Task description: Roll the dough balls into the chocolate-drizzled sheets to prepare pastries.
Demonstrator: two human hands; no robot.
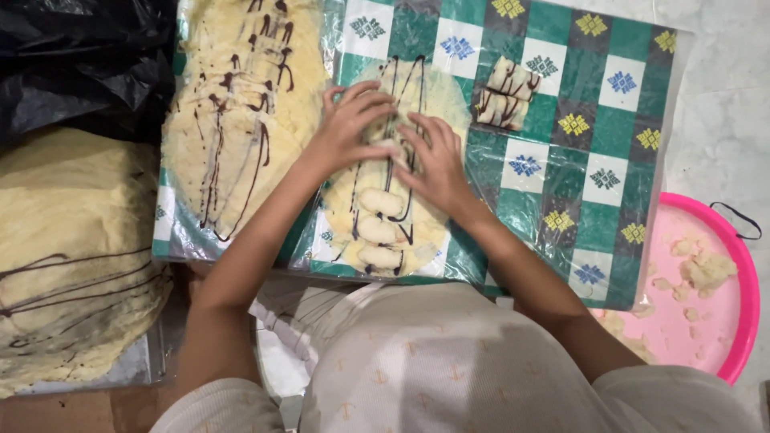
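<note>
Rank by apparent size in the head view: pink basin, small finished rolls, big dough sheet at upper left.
1. Dough sheet, drizzled with dark lines.
2. Pink basin, partly cut off, so unsure.
3. Finished rolls, clearly smallest.

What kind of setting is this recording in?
Probably a home food-prep spot at floor level: both hands, left hand and right hand, press a thin dough sheet on a plastic-covered checked mat, beside a pink basin on pale floor.
</note>
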